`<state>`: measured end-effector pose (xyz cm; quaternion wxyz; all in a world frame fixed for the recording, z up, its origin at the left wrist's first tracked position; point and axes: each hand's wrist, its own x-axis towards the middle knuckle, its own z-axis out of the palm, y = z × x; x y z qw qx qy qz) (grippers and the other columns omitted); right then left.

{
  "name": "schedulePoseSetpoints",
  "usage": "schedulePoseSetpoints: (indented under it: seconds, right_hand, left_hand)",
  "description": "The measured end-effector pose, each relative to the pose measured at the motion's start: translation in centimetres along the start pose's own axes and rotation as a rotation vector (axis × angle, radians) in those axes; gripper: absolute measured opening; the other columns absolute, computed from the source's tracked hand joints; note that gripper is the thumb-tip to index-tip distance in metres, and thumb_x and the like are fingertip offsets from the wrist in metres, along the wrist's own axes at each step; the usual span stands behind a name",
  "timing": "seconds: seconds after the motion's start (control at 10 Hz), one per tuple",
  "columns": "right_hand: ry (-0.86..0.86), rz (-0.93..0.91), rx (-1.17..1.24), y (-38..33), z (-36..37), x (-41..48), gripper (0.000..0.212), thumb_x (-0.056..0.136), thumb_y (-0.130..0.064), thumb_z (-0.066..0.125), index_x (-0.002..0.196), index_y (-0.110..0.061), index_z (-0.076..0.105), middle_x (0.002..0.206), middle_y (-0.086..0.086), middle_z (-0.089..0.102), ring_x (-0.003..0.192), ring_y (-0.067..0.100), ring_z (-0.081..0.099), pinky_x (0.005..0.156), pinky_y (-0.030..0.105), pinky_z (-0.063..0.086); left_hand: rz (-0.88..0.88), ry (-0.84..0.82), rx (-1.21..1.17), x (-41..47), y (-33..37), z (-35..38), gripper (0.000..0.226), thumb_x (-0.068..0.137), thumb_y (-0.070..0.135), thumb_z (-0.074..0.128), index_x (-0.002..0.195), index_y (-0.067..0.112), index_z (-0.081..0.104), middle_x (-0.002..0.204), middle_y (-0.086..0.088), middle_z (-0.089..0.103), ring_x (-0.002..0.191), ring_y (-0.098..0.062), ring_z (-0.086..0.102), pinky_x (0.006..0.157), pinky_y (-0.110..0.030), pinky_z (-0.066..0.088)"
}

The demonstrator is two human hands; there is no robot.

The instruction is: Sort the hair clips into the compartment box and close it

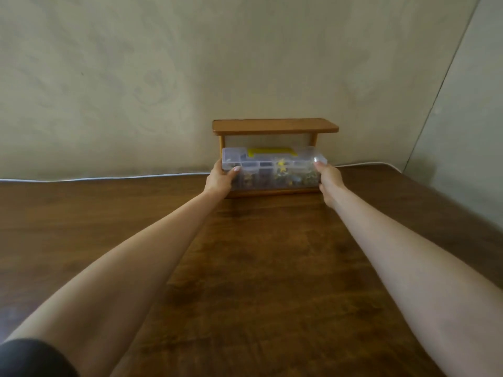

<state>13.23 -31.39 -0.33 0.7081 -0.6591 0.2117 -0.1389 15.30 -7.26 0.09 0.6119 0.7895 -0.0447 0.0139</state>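
Observation:
A clear plastic compartment box (272,165) with a yellow handle (268,151) sits on the lower level of a small wooden shelf (275,126) at the far side of the table. Its lid is down, and small hair clips, some yellow, show through the walls. My left hand (221,179) grips the box's left end, thumb on the front face. My right hand (328,178) grips its right end. Both arms are stretched out straight over the table.
The brown wooden table (258,268) reaches to a beige wall. A white cable (109,177) runs along the table's back edge. A grey panel (462,131) stands at the right.

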Motion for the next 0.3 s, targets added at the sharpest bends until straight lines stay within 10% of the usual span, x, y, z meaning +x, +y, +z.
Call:
schedulePoseSetpoints:
  seconds: [0.3]
  right_hand:
    - [0.129, -0.003, -0.190, -0.8, 0.6, -1.8, 0.056, 0.099, -0.041, 0.039, 0.145, -0.011, 0.029, 0.148, 0.010, 0.036, 0.133, 0.031, 0.037, 0.105, 0.041, 0.033]
  left_hand:
    - [-0.043, -0.018, 0.059, -0.8, 0.2, -0.5, 0.055, 0.094, 0.039, 0.046, 0.140, 0.011, 0.031, 0.139, -0.011, 0.044, 0.124, -0.028, 0.046, 0.104, -0.046, 0.040]
